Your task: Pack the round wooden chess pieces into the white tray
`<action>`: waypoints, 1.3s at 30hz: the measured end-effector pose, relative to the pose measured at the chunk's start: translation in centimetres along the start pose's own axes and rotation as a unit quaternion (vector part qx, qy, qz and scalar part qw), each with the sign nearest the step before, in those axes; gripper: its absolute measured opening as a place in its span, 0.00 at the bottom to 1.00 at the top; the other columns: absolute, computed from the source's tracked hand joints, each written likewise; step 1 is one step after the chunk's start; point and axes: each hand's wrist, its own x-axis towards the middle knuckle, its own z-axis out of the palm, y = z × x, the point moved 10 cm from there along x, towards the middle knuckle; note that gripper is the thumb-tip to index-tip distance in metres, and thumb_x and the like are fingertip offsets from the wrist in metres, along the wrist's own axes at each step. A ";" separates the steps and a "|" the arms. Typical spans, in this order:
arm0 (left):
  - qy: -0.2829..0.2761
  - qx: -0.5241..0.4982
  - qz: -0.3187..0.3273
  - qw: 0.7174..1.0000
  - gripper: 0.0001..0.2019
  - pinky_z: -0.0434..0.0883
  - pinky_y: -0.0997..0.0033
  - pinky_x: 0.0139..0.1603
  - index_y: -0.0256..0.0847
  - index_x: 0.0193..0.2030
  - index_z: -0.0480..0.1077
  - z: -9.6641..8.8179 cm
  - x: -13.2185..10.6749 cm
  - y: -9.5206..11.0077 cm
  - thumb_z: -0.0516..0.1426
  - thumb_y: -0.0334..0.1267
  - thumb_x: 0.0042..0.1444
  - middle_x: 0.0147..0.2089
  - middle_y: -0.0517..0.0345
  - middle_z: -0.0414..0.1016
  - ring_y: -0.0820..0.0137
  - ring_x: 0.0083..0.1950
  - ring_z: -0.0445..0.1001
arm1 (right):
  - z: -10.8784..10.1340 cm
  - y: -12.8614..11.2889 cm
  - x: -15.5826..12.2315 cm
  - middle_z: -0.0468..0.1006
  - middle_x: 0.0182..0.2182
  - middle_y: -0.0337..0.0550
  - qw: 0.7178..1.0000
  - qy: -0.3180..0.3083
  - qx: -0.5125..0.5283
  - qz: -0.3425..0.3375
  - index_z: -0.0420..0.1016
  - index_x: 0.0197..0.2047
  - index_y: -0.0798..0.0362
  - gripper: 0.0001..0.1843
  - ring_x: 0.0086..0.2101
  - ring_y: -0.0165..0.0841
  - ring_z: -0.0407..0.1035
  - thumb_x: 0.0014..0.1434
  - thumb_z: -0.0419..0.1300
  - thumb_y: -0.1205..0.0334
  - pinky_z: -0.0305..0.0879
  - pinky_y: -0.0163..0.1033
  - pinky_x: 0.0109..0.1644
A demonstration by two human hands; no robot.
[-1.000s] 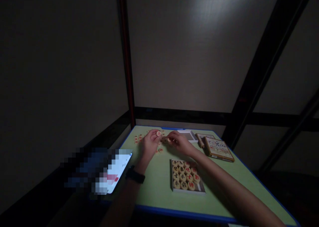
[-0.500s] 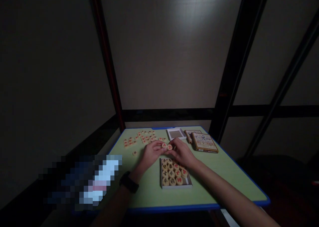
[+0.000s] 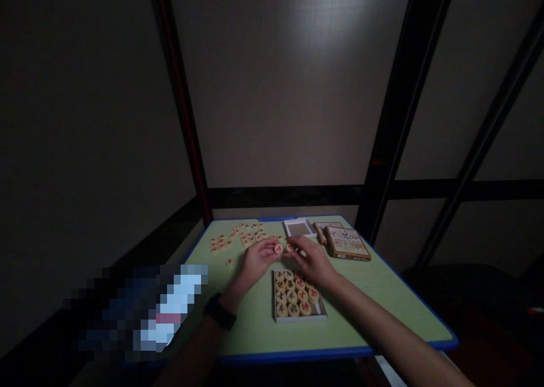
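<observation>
My left hand (image 3: 258, 260) pinches a round wooden chess piece (image 3: 279, 249) with a red mark, held just above the far edge of a shallow box (image 3: 278, 318) filled with several such pieces. My right hand (image 3: 311, 260) is beside it, fingers closed on a second round piece (image 3: 289, 247). The two pieces nearly touch. A black watch is on my left wrist (image 3: 220, 311). Several loose pieces (image 3: 241, 235) lie scattered on the green table (image 3: 365, 307) beyond my left hand.
A small white empty tray (image 3: 300, 228) stands at the far edge. Two flat printed box lids (image 3: 347, 242) lie to the right of it. The table has a blue rim (image 3: 297, 354). A blurred-out patch covers the table's near left corner. Dark frame posts rise behind.
The camera view swung, so the table shifted left in view. Both hands drew back from the loose pieces to the box's far edge, each with a piece; in the last half second they barely moved.
</observation>
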 end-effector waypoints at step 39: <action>-0.023 -0.048 -0.110 0.992 0.27 0.75 0.70 0.34 0.38 0.51 0.70 0.6 -1.4 -0.1 0.67 0.47 0.46 0.42 0.47 0.81 0.62 0.40 0.81 | -3.0 -2.7 -2.6 0.80 0.40 0.46 0.995 -0.083 0.006 0.054 0.74 0.54 0.49 0.16 0.39 0.38 0.74 0.63 0.62 0.58 0.71 0.43 0.44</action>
